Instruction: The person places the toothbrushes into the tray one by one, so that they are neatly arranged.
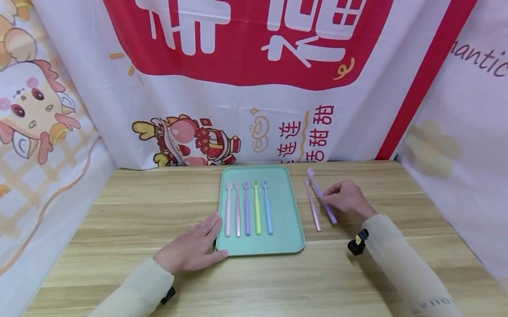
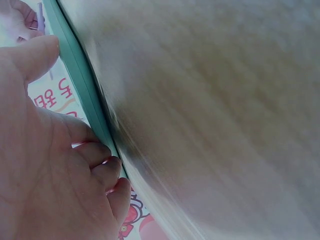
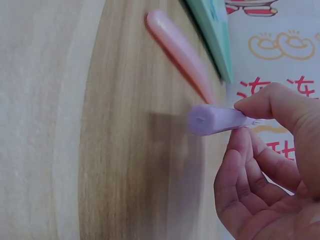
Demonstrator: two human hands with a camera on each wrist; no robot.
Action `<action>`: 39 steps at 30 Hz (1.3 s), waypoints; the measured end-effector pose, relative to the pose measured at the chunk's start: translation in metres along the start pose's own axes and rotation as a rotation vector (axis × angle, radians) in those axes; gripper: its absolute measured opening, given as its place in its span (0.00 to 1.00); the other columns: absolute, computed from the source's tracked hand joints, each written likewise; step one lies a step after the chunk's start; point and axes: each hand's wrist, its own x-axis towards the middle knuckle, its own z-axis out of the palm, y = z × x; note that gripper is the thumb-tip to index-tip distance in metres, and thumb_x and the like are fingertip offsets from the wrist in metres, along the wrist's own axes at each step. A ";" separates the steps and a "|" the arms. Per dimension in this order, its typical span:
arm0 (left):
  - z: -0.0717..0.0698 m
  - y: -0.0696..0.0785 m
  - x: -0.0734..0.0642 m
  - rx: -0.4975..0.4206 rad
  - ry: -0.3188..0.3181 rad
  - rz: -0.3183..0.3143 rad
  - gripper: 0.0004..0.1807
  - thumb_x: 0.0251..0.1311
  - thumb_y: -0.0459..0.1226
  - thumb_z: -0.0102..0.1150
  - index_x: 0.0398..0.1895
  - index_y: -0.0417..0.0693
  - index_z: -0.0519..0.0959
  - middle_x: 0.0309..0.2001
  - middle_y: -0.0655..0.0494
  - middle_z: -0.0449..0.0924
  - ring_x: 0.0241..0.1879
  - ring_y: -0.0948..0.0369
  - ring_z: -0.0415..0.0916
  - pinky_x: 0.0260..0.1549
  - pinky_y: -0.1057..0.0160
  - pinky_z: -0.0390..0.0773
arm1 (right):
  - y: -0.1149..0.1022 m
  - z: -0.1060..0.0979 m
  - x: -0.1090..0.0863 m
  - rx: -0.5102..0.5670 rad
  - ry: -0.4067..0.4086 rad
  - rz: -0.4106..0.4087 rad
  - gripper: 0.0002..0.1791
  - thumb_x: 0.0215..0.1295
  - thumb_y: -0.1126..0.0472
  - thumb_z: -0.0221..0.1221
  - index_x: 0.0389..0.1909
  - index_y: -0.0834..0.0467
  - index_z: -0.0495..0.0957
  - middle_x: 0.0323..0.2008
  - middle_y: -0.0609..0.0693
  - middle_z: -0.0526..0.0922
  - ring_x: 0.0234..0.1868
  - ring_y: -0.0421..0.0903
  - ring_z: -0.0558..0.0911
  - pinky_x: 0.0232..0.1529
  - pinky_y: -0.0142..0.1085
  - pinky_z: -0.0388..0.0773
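In the head view my right hand (image 1: pixel 345 198) pinches a purple toothbrush (image 1: pixel 314 180) by its handle, to the right of the tray. The right wrist view shows the end of that purple toothbrush (image 3: pixel 205 120) between thumb and fingers, over the wood. Just left of it a pink toothbrush (image 1: pixel 313 208) lies on the table. On the green tray (image 1: pixel 287 237), several toothbrushes lie side by side: two pink, one purple, one yellow-green (image 1: pixel 257 212) and one blue (image 1: pixel 268 211). My left hand (image 1: pixel 193 246) rests against the tray's left edge, fingers extended.
The wooden table (image 1: pixel 268 296) backs onto a white and red printed cloth (image 1: pixel 247 89). More printed cloth hangs at the left and right sides. Each wrist carries a small black camera, such as the one on the right wrist (image 1: pixel 357 244).
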 end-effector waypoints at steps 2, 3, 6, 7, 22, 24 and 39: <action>0.001 0.000 0.000 0.001 0.000 -0.001 0.51 0.77 0.62 0.48 0.84 0.33 0.49 0.86 0.37 0.42 0.86 0.41 0.45 0.82 0.38 0.55 | -0.002 -0.001 -0.004 0.035 0.004 -0.008 0.14 0.64 0.56 0.72 0.47 0.58 0.88 0.43 0.55 0.90 0.42 0.48 0.85 0.42 0.34 0.83; 0.000 0.000 0.001 -0.002 -0.001 -0.001 0.51 0.77 0.62 0.48 0.84 0.33 0.49 0.86 0.37 0.42 0.86 0.41 0.45 0.82 0.38 0.55 | -0.003 -0.001 -0.006 0.051 0.008 -0.015 0.14 0.64 0.57 0.72 0.47 0.58 0.88 0.44 0.55 0.90 0.42 0.48 0.85 0.44 0.35 0.84; 0.000 0.000 0.001 -0.007 -0.007 -0.005 0.51 0.77 0.63 0.48 0.84 0.33 0.49 0.86 0.37 0.41 0.86 0.41 0.45 0.82 0.38 0.54 | -0.006 -0.001 -0.011 0.088 0.022 -0.044 0.14 0.63 0.59 0.72 0.47 0.60 0.88 0.44 0.56 0.91 0.42 0.48 0.87 0.44 0.35 0.86; 0.000 0.000 0.001 -0.006 -0.009 -0.006 0.51 0.77 0.63 0.48 0.84 0.33 0.49 0.86 0.37 0.41 0.86 0.41 0.45 0.82 0.38 0.54 | -0.007 0.000 -0.013 0.101 0.022 -0.046 0.14 0.62 0.60 0.72 0.47 0.60 0.88 0.44 0.56 0.91 0.41 0.48 0.87 0.45 0.36 0.87; 0.001 0.001 0.002 -0.004 -0.009 -0.008 0.50 0.77 0.62 0.48 0.84 0.33 0.48 0.86 0.36 0.41 0.86 0.40 0.44 0.82 0.38 0.54 | -0.031 0.020 -0.030 0.170 0.055 -0.099 0.11 0.61 0.61 0.72 0.43 0.59 0.88 0.40 0.56 0.90 0.38 0.46 0.86 0.38 0.32 0.85; 0.001 0.001 0.001 -0.002 -0.006 0.001 0.50 0.78 0.61 0.48 0.84 0.32 0.48 0.86 0.36 0.41 0.85 0.40 0.44 0.82 0.38 0.54 | -0.034 0.023 -0.032 0.194 0.062 -0.114 0.10 0.60 0.62 0.72 0.42 0.60 0.88 0.39 0.56 0.90 0.37 0.45 0.86 0.37 0.32 0.86; 0.003 -0.002 0.002 0.004 -0.005 -0.009 0.50 0.77 0.61 0.49 0.84 0.34 0.48 0.86 0.38 0.41 0.86 0.41 0.44 0.82 0.39 0.54 | -0.066 0.052 -0.040 0.286 0.101 -0.076 0.10 0.59 0.62 0.73 0.41 0.58 0.89 0.39 0.54 0.90 0.37 0.45 0.86 0.36 0.32 0.86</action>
